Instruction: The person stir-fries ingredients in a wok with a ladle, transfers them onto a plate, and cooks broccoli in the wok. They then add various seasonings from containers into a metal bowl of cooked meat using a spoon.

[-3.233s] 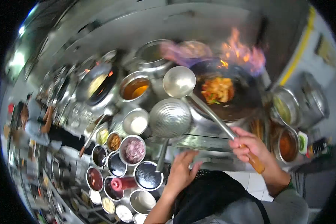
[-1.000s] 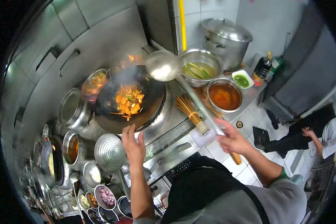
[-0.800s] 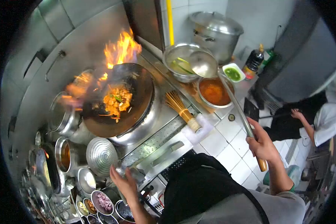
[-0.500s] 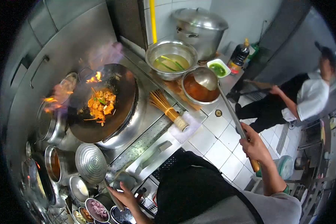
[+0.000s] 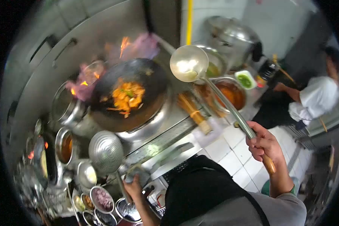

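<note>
Head view: wok (image 5: 152, 90) holds orange food (image 5: 128, 96), right hand (image 5: 265, 143) clasps ladle (image 5: 189, 64), left hand (image 5: 135, 187) at strainer handle (image 5: 123, 187), grip unclear.

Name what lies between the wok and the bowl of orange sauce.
The head view shows a bamboo brush lying between the wok and the bowl of orange sauce.

steel stovetop (image 5: 174, 121) | bamboo brush (image 5: 196, 116) on it | handle on pale cloth (image 5: 217, 130)

One held ladle (image 5: 228, 105), one perforated strainer (image 5: 106, 151)
One bamboo brush (image 5: 193, 112), one square white dish (image 5: 254, 83), one lidded pot (image 5: 233, 34), one co-worker (image 5: 315, 96).
</note>
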The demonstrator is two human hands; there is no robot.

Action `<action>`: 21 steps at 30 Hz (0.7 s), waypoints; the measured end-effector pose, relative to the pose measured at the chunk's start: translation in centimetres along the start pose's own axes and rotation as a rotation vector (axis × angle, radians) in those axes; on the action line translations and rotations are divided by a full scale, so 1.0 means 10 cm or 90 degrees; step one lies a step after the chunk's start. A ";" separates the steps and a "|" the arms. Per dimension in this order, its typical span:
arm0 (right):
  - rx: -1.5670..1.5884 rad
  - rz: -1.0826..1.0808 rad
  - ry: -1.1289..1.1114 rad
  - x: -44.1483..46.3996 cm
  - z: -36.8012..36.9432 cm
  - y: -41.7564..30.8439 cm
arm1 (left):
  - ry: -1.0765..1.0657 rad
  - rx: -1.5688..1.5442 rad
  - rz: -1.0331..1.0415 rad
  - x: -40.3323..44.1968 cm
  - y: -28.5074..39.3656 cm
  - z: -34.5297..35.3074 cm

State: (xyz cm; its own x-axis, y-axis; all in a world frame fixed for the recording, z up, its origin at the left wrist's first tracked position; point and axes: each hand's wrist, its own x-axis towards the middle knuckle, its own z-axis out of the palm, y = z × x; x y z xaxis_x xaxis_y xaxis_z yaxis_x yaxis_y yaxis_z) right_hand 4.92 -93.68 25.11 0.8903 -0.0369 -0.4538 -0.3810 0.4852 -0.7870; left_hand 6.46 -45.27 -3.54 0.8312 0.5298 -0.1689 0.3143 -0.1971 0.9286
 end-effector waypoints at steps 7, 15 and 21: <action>-0.045 0.042 -0.225 1.81 0.81 0.42 | -0.056 -0.766 -0.359 -0.56 1.15 0.08; -0.433 -0.034 -0.188 2.52 1.07 -0.02 | -0.134 -0.734 -0.359 -0.06 1.42 0.64; -0.797 -0.169 -0.218 2.95 1.22 0.10 | -0.244 -0.653 -0.426 0.45 2.00 1.07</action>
State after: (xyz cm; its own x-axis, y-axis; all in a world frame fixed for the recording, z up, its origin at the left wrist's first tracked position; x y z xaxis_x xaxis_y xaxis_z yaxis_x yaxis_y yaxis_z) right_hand 33.84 -83.63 16.02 0.9199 0.3062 -0.2450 0.0068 -0.6373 -0.7706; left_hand 21.38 -55.65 10.76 0.7809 -0.0248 -0.6242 0.3669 0.8269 0.4262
